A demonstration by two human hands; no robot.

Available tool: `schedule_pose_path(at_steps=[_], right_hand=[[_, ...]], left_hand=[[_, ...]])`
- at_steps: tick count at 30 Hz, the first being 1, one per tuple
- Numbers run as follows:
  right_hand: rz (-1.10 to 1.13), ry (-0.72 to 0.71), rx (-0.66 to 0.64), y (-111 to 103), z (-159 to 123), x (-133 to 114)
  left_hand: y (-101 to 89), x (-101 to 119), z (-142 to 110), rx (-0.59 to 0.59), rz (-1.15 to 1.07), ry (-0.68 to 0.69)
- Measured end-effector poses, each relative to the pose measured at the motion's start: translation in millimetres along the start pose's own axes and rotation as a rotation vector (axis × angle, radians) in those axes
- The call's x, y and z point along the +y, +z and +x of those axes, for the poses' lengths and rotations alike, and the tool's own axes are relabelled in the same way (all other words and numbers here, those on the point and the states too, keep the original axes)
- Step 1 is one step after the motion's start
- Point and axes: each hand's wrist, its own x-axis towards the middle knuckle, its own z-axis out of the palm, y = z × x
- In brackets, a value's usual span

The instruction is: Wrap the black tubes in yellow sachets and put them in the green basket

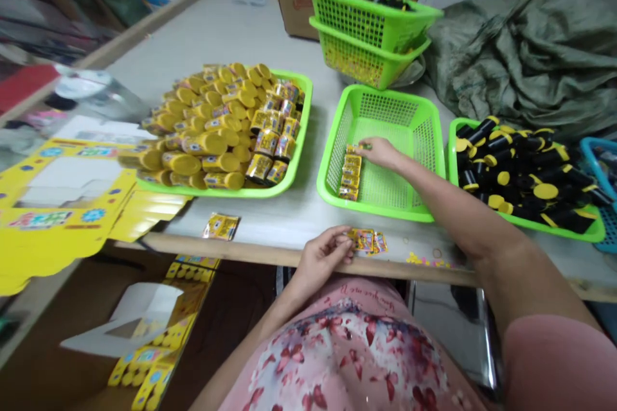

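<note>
1. Right hand [380, 153]: reaches into a green plastic basket [337, 154] and hovers over its mesh floor. The fingers [367, 145] are pressed together and appear to pinch 1 foil sachet at the far end of a short row. The hand partly hides the exact grip.
2. Row of foil sachets [350, 174]: lies on the basket floor near the left wall. At least 4 are visible, overlapping slightly.
3. Left hand [324, 257]: sits just above the front edge of the counter [299, 218]. Its fingers [342, 241] close against the thumb, pinching a small bunch of foil sachets [367, 241] that fan out to the right of the hand.
4. Loose foil sachet [221, 226]: lies alone on the counter, well apart from both hands.
5. Handling assessment: the sachets are judged light, thin and flexible, with a foil face likely to slip against its neighbours. The flat edge, held between thumb and forefinger, appears the safest hold.
6. Surroundings: a green tray [303, 109] of labelled yellow tubes stands left of the basket. A second green tray [554, 228] of black-and-yellow tubes stands right. Beyond are 2 stacked green baskets [351, 16], a cardboard box [289, 6] printed "LOLLIPOP" and a grey-green woven sack [525, 58]. Yellow printed carton blanks [43, 250] lie at far left.
</note>
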Motion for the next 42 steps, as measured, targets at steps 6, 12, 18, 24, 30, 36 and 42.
schedule_pose_path(at_steps=[6,12,18,24,30,36,42], right_hand=[[-0.007,-0.481,0.302,-25.0,-71.9,24.2],[-0.053,-0.246,0.163,-27.9,-67.8,30.0],[0.025,-0.116,-0.032,-4.9,4.6,0.9],[0.107,-0.103,-0.033,-5.1,12.6,1.3],[0.419,-0.277,-0.153,-30.9,-61.2,-3.8],[0.704,-0.413,-0.327,-19.0,-144.0,-20.8],[0.792,-0.276,-0.519,-17.2,-146.8,-19.1]], left_hand=[[-0.1,1.9,1.4,-0.017,-0.045,0.016],[5.3,2.8,5.5,-0.031,-0.017,-0.025],[1.4,1.6,4.9,-0.002,0.026,-0.009],[-12.4,-1.9,4.9,-0.009,0.068,0.032],[-7.0,44.6,9.3,0.195,0.064,0.377],[9.4,67.6,12.8,0.214,0.175,0.417],[-0.4,63.8,1.4,0.039,0.077,0.242]])
